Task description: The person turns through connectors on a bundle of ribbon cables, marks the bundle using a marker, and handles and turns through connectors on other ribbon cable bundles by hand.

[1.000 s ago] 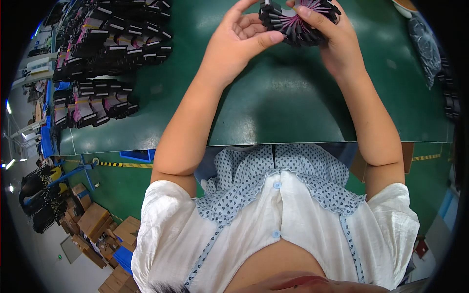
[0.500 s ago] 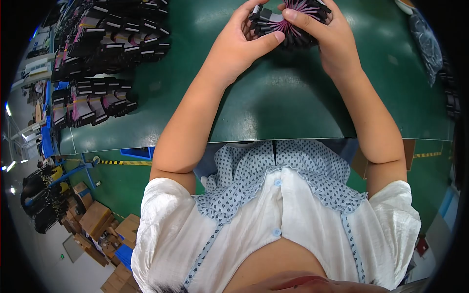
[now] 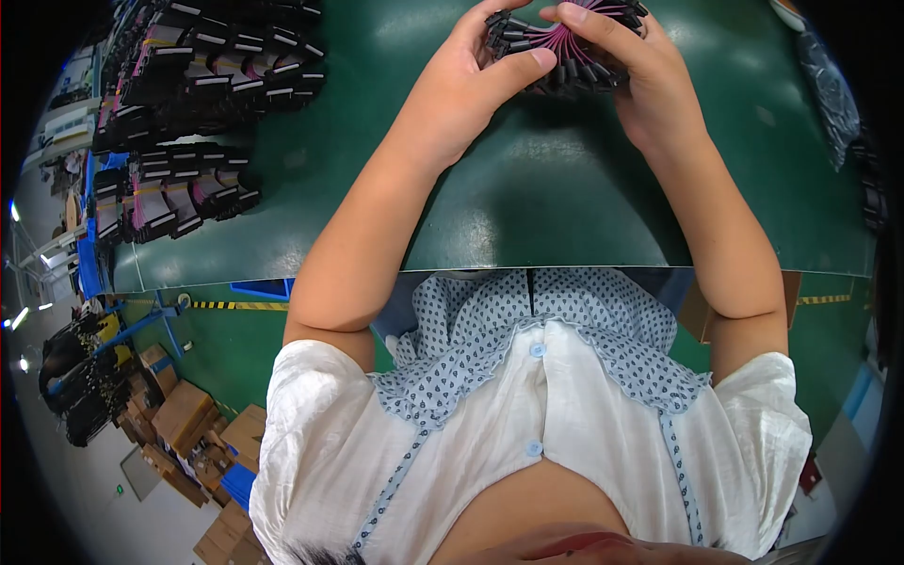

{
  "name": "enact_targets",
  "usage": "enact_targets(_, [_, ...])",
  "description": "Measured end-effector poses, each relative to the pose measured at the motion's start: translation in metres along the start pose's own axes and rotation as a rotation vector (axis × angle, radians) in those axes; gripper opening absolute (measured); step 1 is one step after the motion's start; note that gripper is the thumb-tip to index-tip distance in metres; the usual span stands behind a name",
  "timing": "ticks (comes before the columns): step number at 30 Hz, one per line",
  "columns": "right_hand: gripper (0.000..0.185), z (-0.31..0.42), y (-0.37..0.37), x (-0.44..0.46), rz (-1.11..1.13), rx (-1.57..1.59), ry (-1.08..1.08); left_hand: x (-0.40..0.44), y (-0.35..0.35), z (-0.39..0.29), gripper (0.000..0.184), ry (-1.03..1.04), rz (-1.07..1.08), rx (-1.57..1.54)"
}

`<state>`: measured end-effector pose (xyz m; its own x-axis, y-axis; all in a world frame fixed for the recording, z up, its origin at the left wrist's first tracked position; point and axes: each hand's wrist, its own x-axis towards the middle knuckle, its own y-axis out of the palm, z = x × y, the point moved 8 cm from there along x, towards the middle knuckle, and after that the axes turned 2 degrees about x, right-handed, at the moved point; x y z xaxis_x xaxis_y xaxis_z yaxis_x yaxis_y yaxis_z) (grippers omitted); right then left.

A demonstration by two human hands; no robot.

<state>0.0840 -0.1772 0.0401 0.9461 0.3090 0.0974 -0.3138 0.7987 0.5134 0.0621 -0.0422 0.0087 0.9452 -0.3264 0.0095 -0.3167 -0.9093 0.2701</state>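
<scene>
Near the top of the view, a bundle of cables [image 3: 572, 68] with pink-purple wires and black connectors sits between my two hands above the table. The wires draw together in the middle, and the connectors fan out around them. My left hand [image 3: 476, 77] grips the bundle's left side, its thumb lying along the near connectors. From the right, my right hand [image 3: 652, 71] holds the other side, thumb pressed over the gathered wires. Most of the fingers on both hands are hidden behind the bundle.
Stacks of similar cable bundles [image 3: 212, 71] lie on the green table [image 3: 471, 226] at the left, with a smaller group [image 3: 174, 193] nearer. A clear plastic bag [image 3: 829, 94] rests at the right edge. Cardboard boxes [image 3: 184, 414] stand on the floor at lower left.
The bundle has turned in my hands; the grey flat piece at its left no longer shows, and more wires and connectors face me. My right thumb has shifted slightly up and right.
</scene>
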Motion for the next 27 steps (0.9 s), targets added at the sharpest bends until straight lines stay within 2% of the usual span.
enact_targets(6, [0.039,0.018,0.01,-0.011,-0.006,-0.015,-0.031,-0.009,0.007,-0.014,0.072,0.117,-0.024,0.024])
enact_targets(9, [0.039,0.022,0.013,-0.015,0.009,-0.003,-0.017,-0.016,0.016,-0.027,0.073,0.061,-0.032,0.037])
enact_targets(15, [0.036,0.02,0.013,-0.017,0.004,0.016,0.035,-0.013,0.007,-0.013,0.074,0.101,-0.015,0.057])
enact_targets(21, [0.034,0.012,0.003,-0.012,-0.021,-0.003,0.007,-0.018,0.02,-0.026,0.075,0.01,-0.064,-0.091])
enact_targets(27, [0.031,0.013,0.005,-0.012,-0.009,0.008,0.006,-0.017,0.022,-0.027,0.078,0.012,-0.064,-0.114])
